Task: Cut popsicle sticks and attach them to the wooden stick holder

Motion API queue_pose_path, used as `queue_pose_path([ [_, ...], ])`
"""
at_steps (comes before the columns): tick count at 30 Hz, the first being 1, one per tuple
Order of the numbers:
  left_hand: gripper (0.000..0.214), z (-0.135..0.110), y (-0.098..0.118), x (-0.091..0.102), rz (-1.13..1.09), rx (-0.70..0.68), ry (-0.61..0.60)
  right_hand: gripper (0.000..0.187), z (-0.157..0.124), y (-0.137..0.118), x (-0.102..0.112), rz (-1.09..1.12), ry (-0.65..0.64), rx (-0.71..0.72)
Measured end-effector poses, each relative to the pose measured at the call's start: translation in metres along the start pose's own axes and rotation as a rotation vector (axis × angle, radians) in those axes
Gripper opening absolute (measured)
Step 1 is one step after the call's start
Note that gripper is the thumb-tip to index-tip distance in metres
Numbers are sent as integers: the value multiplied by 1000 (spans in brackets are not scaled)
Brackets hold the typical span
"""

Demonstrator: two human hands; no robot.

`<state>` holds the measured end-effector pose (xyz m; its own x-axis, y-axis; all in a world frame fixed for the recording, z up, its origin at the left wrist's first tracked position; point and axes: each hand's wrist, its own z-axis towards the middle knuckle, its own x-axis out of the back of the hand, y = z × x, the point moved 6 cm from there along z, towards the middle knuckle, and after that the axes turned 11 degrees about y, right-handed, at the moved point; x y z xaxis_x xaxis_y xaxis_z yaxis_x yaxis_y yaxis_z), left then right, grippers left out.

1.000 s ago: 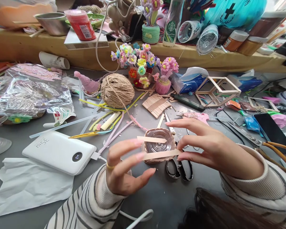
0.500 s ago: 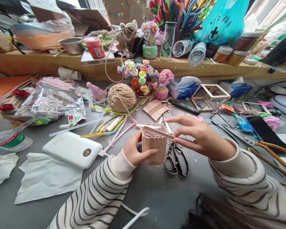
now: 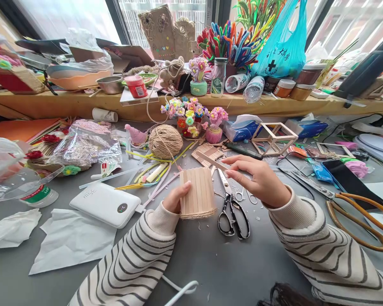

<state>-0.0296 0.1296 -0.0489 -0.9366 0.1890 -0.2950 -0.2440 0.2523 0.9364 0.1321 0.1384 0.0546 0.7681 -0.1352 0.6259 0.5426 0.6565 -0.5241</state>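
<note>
My left hand [image 3: 176, 196] is closed round the left side of a cup covered in craft sticks [image 3: 197, 191], thumb on its front. The cup's side faces me, with twine along its lower edge; its opening is hidden. My right hand [image 3: 255, 177] pinches a single flat craft stick [image 3: 210, 160], slanting up to the left just above the cup and apart from it. Black-handled scissors [image 3: 232, 212] lie partly open on the table, right of the cup. Behind the cup are a pile of craft sticks [image 3: 207, 153] and a ball of twine [image 3: 165, 142].
A white power bank [image 3: 105, 204] with a cable and crumpled tissue [image 3: 73, 238] lie at left. Large orange-handled scissors [image 3: 357, 204] and a dark phone [image 3: 347, 180] are at right. Flower crafts, a wooden stick frame [image 3: 274, 139] and a crowded ledge [image 3: 121, 108] stand behind.
The cup has been turned in my left hand, so its opening no longer shows and its stick-covered side does. The craft stick in my right hand has lifted off the rim. The camera view has tilted upward.
</note>
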Motion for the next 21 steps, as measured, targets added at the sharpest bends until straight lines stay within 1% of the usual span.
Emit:
queue_pose_path([
  [3, 55, -6, 4, -1, -128, 69, 5, 15, 1, 2, 2, 26, 81, -48],
  [4, 55, -8, 5, -2, -149, 79, -21, 15, 1, 2, 3, 38, 107, -60],
  [5, 55, -10, 8, -3, -163, 68, -62, 14, 1, 3, 3, 50, 129, -73],
  [7, 57, -12, 14, -6, -201, -12, -149, 15, 1, 5, 3, 77, 161, -107],
  [9, 62, -12, 15, -5, -201, -21, -185, 17, 0, 8, 2, 117, 164, -156],
  [10, 66, -11, 14, -5, -198, -1, -191, 17, 0, 9, 1, 151, 156, -184],
  [13, 77, -7, 7, -4, -219, 113, -167, 19, -2, 12, -3, 297, 121, -275],
  [15, 78, -4, 6, -4, -260, 160, -122, 20, -3, 14, -5, 394, 107, -340],
  [17, 71, -2, 10, -3, -287, 130, -58, 20, -3, 16, -7, 475, 101, -397],
  [19, 60, 0, 17, -2, -261, 51, -8, 21, -3, 17, -8, 534, 101, -430],
  [20, 56, 1, 20, -3, -231, 20, 0, 21, -3, 17, -8, 551, 100, -437],
  [21, 54, 2, 22, -4, -187, -2, -19, 20, -2, 17, -7, 561, 101, -441],
])
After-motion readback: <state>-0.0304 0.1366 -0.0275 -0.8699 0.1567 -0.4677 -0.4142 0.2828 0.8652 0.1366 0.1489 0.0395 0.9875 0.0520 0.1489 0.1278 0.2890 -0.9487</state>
